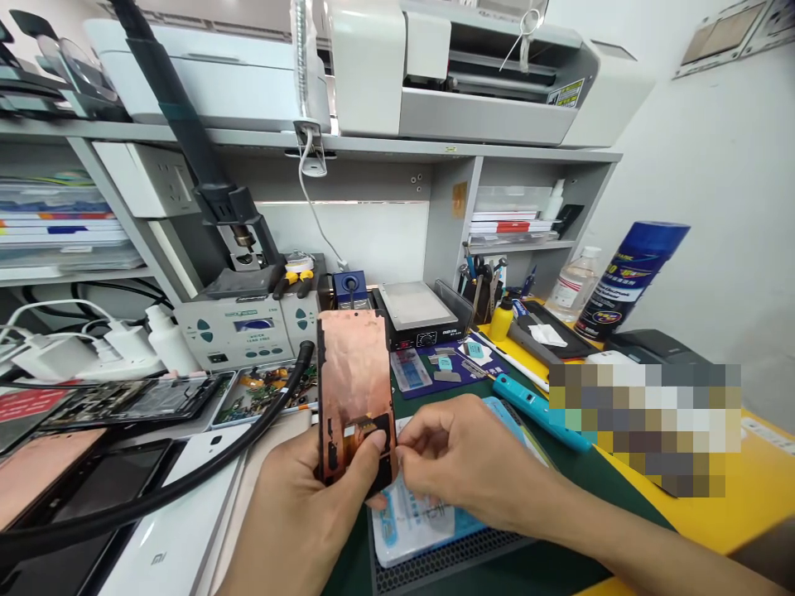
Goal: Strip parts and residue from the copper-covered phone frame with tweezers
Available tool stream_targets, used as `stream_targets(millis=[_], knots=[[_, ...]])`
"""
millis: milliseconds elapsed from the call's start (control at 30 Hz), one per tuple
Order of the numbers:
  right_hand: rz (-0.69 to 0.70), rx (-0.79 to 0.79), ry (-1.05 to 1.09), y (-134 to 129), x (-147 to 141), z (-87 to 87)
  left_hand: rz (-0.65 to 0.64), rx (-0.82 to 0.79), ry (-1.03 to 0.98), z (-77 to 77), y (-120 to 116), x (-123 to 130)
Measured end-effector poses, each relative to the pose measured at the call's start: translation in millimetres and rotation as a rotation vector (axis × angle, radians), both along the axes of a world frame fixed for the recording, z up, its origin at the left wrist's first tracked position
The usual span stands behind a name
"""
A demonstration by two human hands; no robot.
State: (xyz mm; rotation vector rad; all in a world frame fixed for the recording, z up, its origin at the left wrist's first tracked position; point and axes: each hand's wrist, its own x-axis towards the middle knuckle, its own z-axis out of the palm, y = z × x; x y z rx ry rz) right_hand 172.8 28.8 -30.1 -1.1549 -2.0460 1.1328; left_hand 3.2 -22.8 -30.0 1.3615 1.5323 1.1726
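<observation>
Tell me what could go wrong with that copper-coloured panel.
The left hand has its thumb close to the orange flex cable on the copper-coloured panel; pressure might crease it. The panel is held raised, so a slip could drop it. The right hand, close at its edge, might jolt it.

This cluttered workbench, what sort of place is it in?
Probably a phone or electronics repair workshop: the left hand holds a copper-coloured, phone-shaped panel, loose circuit boards lie nearby, and a grey control unit stands behind them.
</observation>
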Motion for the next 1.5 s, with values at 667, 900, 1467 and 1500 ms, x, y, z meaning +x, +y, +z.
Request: stream_targets(millis=[667,900,1467,1500], knots=[[0.146,-0.25,-0.012,7.4,16.2,16.5,0.089,-0.001,-0.245,9.5,-1.4,9.0],[0.11,-0.255,0.026,6.2,13.1,10.6,0.078,-0.02,-0.179,-0.3,1.5,5.9],[0.127,-0.31,0.019,5.6,12.0,15.8,0.022,-0.074,-0.259,-4.6,0.8,7.7],[0.138,-0.33,0.033,6.5,12.9,18.1,0.018,-0.074,-0.259,-5.3,1.3,7.1]])
